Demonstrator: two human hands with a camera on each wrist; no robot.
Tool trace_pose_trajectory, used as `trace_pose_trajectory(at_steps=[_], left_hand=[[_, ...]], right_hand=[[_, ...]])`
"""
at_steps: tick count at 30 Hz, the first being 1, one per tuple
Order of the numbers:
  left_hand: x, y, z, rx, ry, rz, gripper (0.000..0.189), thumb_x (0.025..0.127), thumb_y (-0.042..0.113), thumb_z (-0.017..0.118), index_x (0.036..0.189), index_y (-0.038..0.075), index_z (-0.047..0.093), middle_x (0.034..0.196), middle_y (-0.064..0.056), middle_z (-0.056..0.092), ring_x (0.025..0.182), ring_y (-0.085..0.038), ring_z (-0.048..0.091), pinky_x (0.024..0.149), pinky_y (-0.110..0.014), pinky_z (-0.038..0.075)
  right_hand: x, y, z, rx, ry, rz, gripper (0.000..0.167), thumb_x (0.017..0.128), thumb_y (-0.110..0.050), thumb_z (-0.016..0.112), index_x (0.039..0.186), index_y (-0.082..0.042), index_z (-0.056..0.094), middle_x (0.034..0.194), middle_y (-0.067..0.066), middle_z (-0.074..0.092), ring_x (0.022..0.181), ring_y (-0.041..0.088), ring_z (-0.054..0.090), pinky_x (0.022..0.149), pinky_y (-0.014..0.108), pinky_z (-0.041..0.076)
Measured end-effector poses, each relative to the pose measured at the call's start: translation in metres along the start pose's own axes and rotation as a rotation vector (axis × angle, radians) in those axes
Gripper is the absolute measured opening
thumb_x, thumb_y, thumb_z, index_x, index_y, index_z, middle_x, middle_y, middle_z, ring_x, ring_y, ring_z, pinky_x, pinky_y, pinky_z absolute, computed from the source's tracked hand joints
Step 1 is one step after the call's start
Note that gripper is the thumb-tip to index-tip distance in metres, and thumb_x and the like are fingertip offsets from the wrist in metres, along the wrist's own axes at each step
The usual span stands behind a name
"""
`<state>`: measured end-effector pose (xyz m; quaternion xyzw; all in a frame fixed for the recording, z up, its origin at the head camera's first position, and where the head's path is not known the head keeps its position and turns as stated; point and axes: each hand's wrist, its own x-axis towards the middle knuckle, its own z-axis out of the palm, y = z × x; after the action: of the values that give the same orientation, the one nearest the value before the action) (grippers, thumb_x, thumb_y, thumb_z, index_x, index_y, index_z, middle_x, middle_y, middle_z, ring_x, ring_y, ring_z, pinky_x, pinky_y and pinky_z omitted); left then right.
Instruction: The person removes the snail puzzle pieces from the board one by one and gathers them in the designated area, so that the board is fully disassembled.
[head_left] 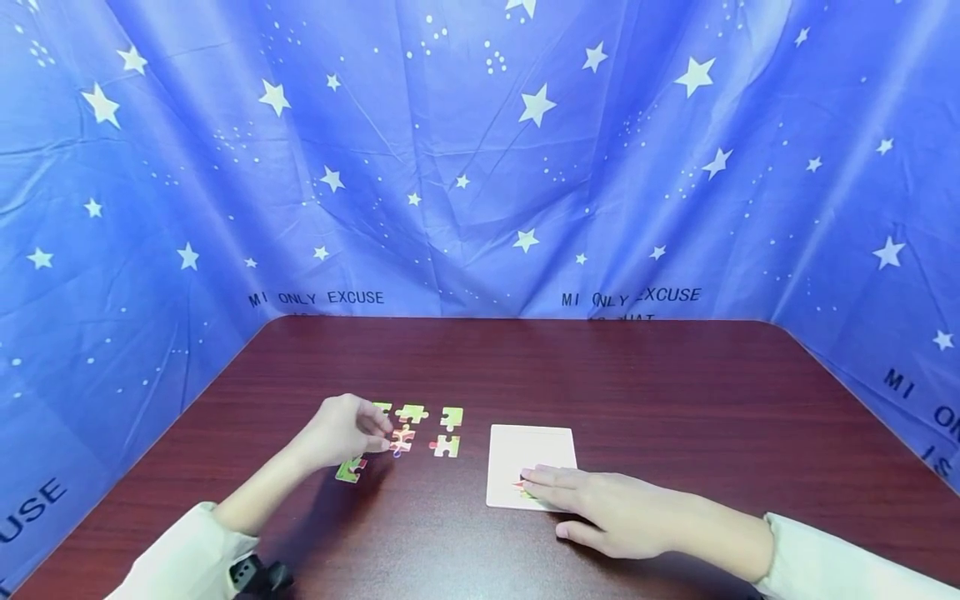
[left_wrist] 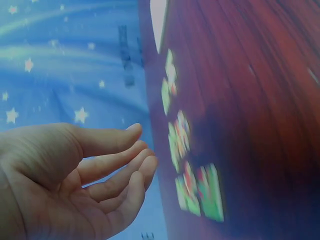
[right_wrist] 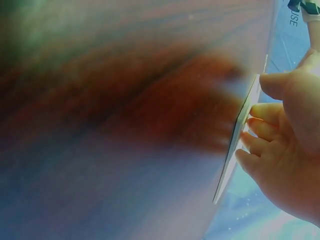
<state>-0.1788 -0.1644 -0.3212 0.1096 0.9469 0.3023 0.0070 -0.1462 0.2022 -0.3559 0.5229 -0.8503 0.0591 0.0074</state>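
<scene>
Over the left group of jigsaw pieces hovers my left hand [head_left: 347, 429], its fingers loosely bent and nothing between them in the left wrist view. Nearest its fingertips lies a red and orange jigsaw piece [head_left: 403, 437]. A green corner piece [head_left: 347, 471] lies below the hand, and another green piece [head_left: 382, 407] is partly hidden behind it. My right hand [head_left: 622, 510] rests with fairly straight fingers on a white square puzzle board [head_left: 517, 454]. A small red and green patch [head_left: 523, 490] shows at its fingertips, partly covered; I cannot tell if it is a loose piece.
More green jigsaw pieces lie between the left hand and the board: a top one [head_left: 412, 413], a corner one [head_left: 452, 417] and a green and red one [head_left: 447, 447]. All lie on a dark red wooden table [head_left: 637, 375]. A blue starred curtain [head_left: 465, 167] hangs around it.
</scene>
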Motion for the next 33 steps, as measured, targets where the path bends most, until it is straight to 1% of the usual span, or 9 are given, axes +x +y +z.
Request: trace_pose_trajectory(at_steps=[2,5,10,12,15,19,21,27,33], left_hand=[[0.005,0.01,0.007,-0.014,-0.017,0.034,0.014,0.073,0.007,0.079,0.086,0.005,0.073,0.077,-0.002,0.074,0.067,-0.006,0.065,0.061,-0.024,0.052],[0.012,0.026,0.017,-0.007,-0.039,0.108,0.014,0.074,0.007,0.079,0.086,0.005,0.073,0.078,-0.002,0.074,0.07,-0.007,0.068,0.066,-0.023,0.053],[0.02,0.052,0.04,-0.015,-0.108,0.239,0.014,0.074,0.006,0.078,0.086,0.004,0.072,0.08,-0.005,0.075,0.073,-0.012,0.069,0.069,-0.021,0.053],[0.023,0.062,0.05,-0.031,-0.151,0.277,0.014,0.074,0.005,0.077,0.087,0.002,0.072,0.081,-0.007,0.074,0.074,-0.014,0.07,0.067,-0.02,0.053],[0.025,0.075,0.064,-0.027,-0.194,0.324,0.014,0.076,0.004,0.076,0.088,0.001,0.071,0.083,-0.01,0.074,0.076,-0.017,0.07,0.067,-0.019,0.052],[0.027,0.09,0.078,-0.012,-0.217,0.381,0.014,0.077,0.004,0.074,0.09,0.001,0.072,0.086,-0.011,0.074,0.077,-0.018,0.07,0.067,-0.018,0.051],[0.028,0.095,0.084,0.0,-0.222,0.395,0.015,0.076,0.003,0.074,0.091,0.002,0.072,0.088,-0.01,0.075,0.078,-0.017,0.07,0.066,-0.016,0.05],[0.027,0.102,0.096,0.05,-0.222,0.373,0.016,0.075,0.008,0.077,0.09,0.006,0.072,0.085,-0.004,0.074,0.079,-0.009,0.066,0.07,-0.014,0.049],[0.022,0.106,0.101,0.081,-0.237,0.363,0.014,0.077,0.011,0.078,0.09,0.009,0.073,0.087,0.0,0.073,0.084,-0.006,0.064,0.076,-0.015,0.051]], right_hand=[[0.0,0.0,0.001,-0.002,-0.001,0.0,0.049,0.102,-0.034,0.042,0.148,-0.017,0.038,0.152,0.001,0.043,0.137,0.019,0.046,0.102,0.037,0.048],[0.0,0.0,0.001,-0.013,0.004,-0.006,0.049,0.102,-0.034,0.042,0.148,-0.016,0.038,0.152,0.001,0.043,0.137,0.02,0.046,0.102,0.037,0.048],[-0.001,-0.001,0.0,-0.001,0.011,-0.008,0.049,0.102,-0.034,0.043,0.147,-0.015,0.039,0.152,0.002,0.043,0.136,0.02,0.047,0.102,0.038,0.048],[-0.002,-0.001,-0.001,0.004,0.016,-0.009,0.049,0.102,-0.033,0.044,0.147,-0.015,0.039,0.152,0.002,0.043,0.136,0.021,0.046,0.102,0.038,0.048],[-0.005,0.0,-0.002,-0.013,0.039,-0.017,0.05,0.101,-0.032,0.046,0.147,-0.015,0.039,0.151,0.002,0.044,0.136,0.021,0.047,0.102,0.038,0.048],[-0.012,0.001,-0.001,-0.03,0.054,0.004,0.049,0.101,-0.033,0.047,0.146,-0.016,0.04,0.15,0.001,0.045,0.135,0.02,0.048,0.1,0.037,0.049],[-0.016,0.001,-0.002,-0.029,0.051,0.022,0.049,0.101,-0.034,0.047,0.146,-0.017,0.04,0.15,0.0,0.045,0.134,0.019,0.049,0.099,0.037,0.05],[-0.026,0.003,-0.001,-0.05,0.064,0.023,0.051,0.1,-0.033,0.048,0.148,-0.018,0.038,0.151,-0.001,0.043,0.135,0.019,0.048,0.098,0.036,0.051],[-0.031,0.002,0.0,-0.059,0.073,0.02,0.051,0.1,-0.032,0.048,0.148,-0.018,0.037,0.151,-0.001,0.044,0.134,0.02,0.049,0.097,0.036,0.051]])
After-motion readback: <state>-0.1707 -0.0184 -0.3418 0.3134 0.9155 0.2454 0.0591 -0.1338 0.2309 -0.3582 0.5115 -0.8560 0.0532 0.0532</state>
